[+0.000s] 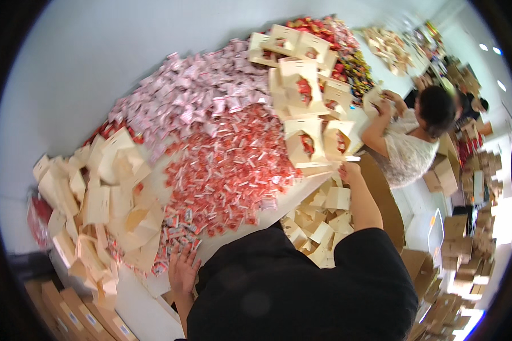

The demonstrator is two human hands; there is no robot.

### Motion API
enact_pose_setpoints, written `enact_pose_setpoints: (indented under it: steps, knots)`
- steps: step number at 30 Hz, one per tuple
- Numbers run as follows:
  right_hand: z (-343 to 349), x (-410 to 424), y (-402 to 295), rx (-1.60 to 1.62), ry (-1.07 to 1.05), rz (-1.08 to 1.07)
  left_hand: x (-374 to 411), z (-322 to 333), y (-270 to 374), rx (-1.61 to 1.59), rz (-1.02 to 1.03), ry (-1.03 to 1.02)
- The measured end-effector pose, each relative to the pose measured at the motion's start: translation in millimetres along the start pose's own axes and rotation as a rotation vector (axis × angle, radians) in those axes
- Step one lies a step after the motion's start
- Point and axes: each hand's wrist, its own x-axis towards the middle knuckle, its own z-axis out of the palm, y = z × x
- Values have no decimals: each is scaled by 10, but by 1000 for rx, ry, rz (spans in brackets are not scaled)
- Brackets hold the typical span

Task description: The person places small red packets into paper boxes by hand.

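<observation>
My left hand (183,266) is spread with its fingers apart at the lower edge of a pile of small red and white packets (181,221). Unfolded cream cartons (123,192) lie to its left. My right hand (350,171) is at the table's right edge, its fingers bent by a cream window carton (337,143); whether it grips the carton is unclear. More filled window cartons (303,93) stand beyond it, red wrappers showing in their openings. Between the hands are a heap of clear-wrapped red sweets (234,166) and, behind it, pale pink packets (192,93).
Below my right hand, a large cardboard box (377,192) holds many cream cartons (320,230). A co-worker (409,136) at the right handles a carton beside yellow and dark wrapped sweets (358,72). Brown cardboard boxes (456,243) are stacked at right; long flat boxes (81,313) stand lower left.
</observation>
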Motion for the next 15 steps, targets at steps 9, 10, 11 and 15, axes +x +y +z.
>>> enact_pose_setpoints:
  steps: [9, 10, 11, 15]
  knots:
    - [401, -960, -295, -326, 678, -941, -151, -149, 78, -7, 55, 87]
    - [778, -1429, -429, -241, 510, -902, -194, -174, 78, -16, 66, 116]
    - [800, -1308, -509, -118, 399, -1085, -141, -150, 83, -23, 32, 100]
    - [2035, -1889, -496, -259, -306, -1396, -220, -135, 67, 6, 93, 125]
